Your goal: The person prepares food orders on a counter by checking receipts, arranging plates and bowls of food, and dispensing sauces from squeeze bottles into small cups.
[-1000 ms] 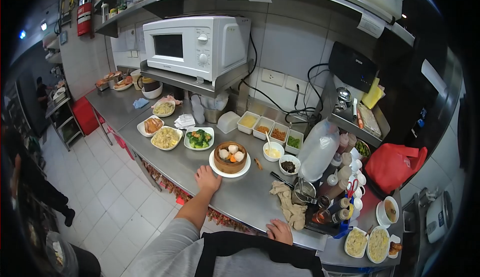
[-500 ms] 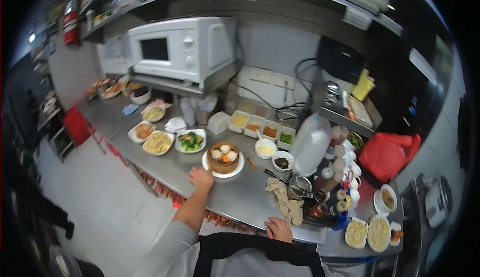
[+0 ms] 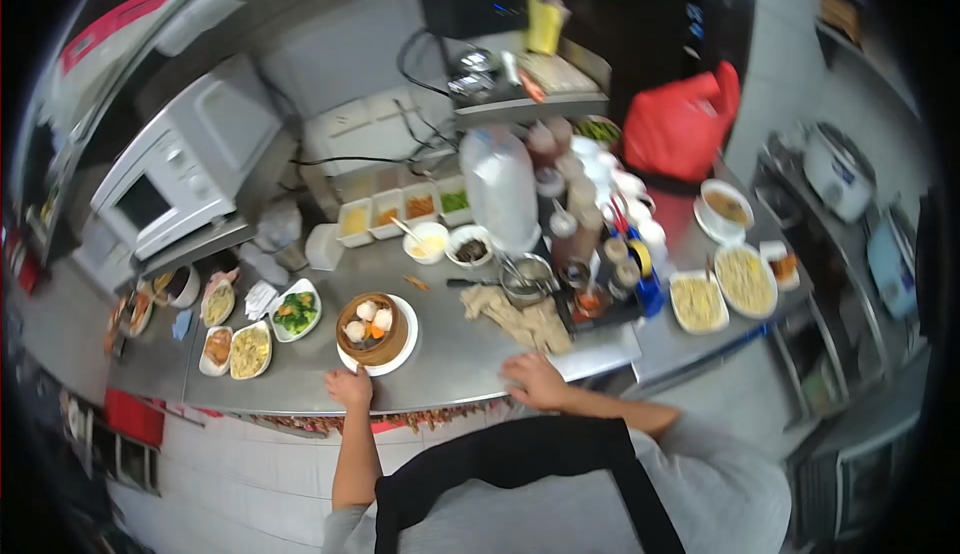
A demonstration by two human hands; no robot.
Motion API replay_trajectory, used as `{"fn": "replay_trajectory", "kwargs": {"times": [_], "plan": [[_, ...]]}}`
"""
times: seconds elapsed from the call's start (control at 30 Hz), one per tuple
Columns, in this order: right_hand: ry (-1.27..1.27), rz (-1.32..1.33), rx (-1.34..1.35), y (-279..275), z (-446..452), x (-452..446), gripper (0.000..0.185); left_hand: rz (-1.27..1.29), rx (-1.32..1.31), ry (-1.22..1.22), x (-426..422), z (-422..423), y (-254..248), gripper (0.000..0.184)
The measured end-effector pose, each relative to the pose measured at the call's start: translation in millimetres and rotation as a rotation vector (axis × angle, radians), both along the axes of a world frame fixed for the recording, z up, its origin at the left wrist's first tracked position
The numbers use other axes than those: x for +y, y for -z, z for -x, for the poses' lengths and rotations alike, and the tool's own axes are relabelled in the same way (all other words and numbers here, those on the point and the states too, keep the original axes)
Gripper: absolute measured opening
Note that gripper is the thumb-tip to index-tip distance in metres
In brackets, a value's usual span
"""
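A round bamboo steamer (image 3: 372,352) holds several pale dumplings (image 3: 367,311) with an orange piece among them. It stands on a white plate (image 3: 408,346), with more of the plate's rim showing on the right. My left hand (image 3: 348,387) rests at the counter's front edge, just below the plate's near left side. Its fingers are loosely bent with nothing seen in them; whether they touch the plate I cannot tell. My right hand (image 3: 537,382) lies on the front edge, fingers apart, close to a crumpled beige cloth (image 3: 515,319).
Left of the steamer are a dish of greens (image 3: 296,313) and a noodle bowl (image 3: 250,351). Behind stand topping tubs (image 3: 386,212) and a white microwave (image 3: 185,164). Sauce bottles (image 3: 585,204), noodle dishes (image 3: 745,282) and a red bag (image 3: 682,124) are to the right.
The view has turned to the right, so the counter things appear shifted left and tilted. My right hand and forearm show more fully. My left hand stays near the plate.
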State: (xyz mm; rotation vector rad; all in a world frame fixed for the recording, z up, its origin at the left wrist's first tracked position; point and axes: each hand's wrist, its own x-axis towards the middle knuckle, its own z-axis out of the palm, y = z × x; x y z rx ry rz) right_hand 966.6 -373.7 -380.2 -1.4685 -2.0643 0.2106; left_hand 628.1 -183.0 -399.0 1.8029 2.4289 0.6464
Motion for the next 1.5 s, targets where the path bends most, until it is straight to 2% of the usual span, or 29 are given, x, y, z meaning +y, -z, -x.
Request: {"fn": "replay_trajectory", "kwargs": {"times": [0.07, 0.13, 0.23, 0.27, 0.33, 0.37, 0.43, 0.5, 0.53, 0.63, 0.73, 0.83, 0.93, 1.03, 1.13, 1.17, 1.2, 1.23, 1.3, 1.33, 1.37, 1.4, 1.47, 1.5], "plan": [[0.011, 0.104, 0.168, -2.2, 12.7, 8.3, 0.056, 0.034, -0.016, 0.118, -25.3, 1.6, -14.7, 0.037], [0.022, 0.188, 0.391, -19.0, 27.8, 22.4, 0.078, -0.037, 0.016, 0.207, -48.0, -3.4, -10.1, 0.031], [0.029, 0.276, 0.408, -21.6, 41.2, 43.6, 0.106, -0.074, -0.040, 0.409, -75.4, -14.4, -18.5, 0.028], [0.013, 0.262, 0.403, -22.5, 41.8, 47.5, 0.109, -0.061, -0.070, 0.433, -81.1, -18.9, -24.4, 0.029], [-0.015, 0.240, 0.392, -21.1, 41.5, 50.5, 0.116, -0.050, -0.316, 0.448, -71.0, -24.2, -25.9, 0.037], [-0.043, 0.137, 0.348, -14.7, 41.5, 52.7, 0.120, 0.021, -0.503, 0.464, -63.6, -27.7, -27.2, 0.038], [-0.007, 0.192, 0.326, -17.0, 44.8, 52.2, 0.122, 0.176, -0.878, 0.485, -52.4, -38.1, -36.2, 0.040], [0.023, 0.219, 0.304, -18.4, 48.7, 53.1, 0.125, 0.166, -1.008, 0.565, -40.4, -45.5, -33.8, 0.042], [0.046, 0.236, 0.297, -18.8, 50.4, 54.1, 0.125, 0.161, -1.071, 0.606, -35.2, -48.8, -34.3, 0.044], [0.106, 0.293, 0.285, -20.1, 52.5, 57.3, 0.123, 0.283, -0.993, 0.658, -43.8, -57.3, -54.5, 0.048], [0.115, 0.304, 0.294, -14.1, 50.3, 66.3, 0.120, 0.339, -1.068, 0.575, -61.0, -66.3, -70.9, 0.049], [0.076, 0.257, 0.299, -7.6, 45.9, 71.2, 0.120, 0.277, -0.976, 0.703, -54.4, -63.0, -56.9, 0.051], [0.073, 0.285, 0.310, -8.8, 42.1, 74.1, 0.120, 0.225, -0.948, 0.645, -66.0, -70.1, -63.0, 0.051], [0.059, 0.322, 0.349, -13.4, 40.9, 72.5, 0.120, -0.013, -0.565, 0.794, -64.2, -66.3, -60.2, 0.049], [0.017, 0.380, 0.427, -28.3, 36.2, 59.8, 0.119, 0.076, -1.132, 0.870, -79.6, -74.8, -73.7, 0.059], [-0.021, 0.379, 0.481, -33.0, 35.4, 56.6, 0.119, 0.042, -1.008, 0.867, -82.9, -70.0, -82.7, 0.056], [-0.061, 0.379, 0.536, -39.6, 35.0, 50.4, 0.119, 0.046, -1.054, 0.881, -92.5, -72.5, -93.8, 0.059], [-0.091, 0.441, 0.615, -60.5, 33.5, 37.3, 0.112, 0.053, -1.099, 0.891, -102.8, -76.2, -106.9, 0.062], [-0.079, 0.369, 0.823, -68.6, 43.4, 23.1, 0.107, 0.052, -1.107, 0.895, -114.6, -75.9, -116.3, 0.066], [-0.078, 0.330, 0.926, -71.3, 46.1, 16.2, 0.105, 0.027, -0.953, 0.831, -126.3, -78.7, -127.8, 0.063], [-0.113, 0.238, 0.876, -75.8, 43.6, 8.9, 0.088, -0.001, -0.798, 0.764, -140.5, -82.3, -145.9, 0.060], [-0.088, 0.233, 1.031, -75.4, 44.2, 4.8, 0.085, -0.030, -0.644, 0.695, -150.9, -85.6, -155.6, 0.057], [-0.037, 0.220, 1.333, -76.2, 46.0, -1.5, 0.079, -0.030, -0.645, 0.677, -163.4, -93.0, -154.8, 0.057], [0.162, 0.114, 1.223, -80.0, 44.7, -9.4, 0.055, -0.023, -0.651, 0.688, -172.0, -99.3, -159.0, 0.057]]}}
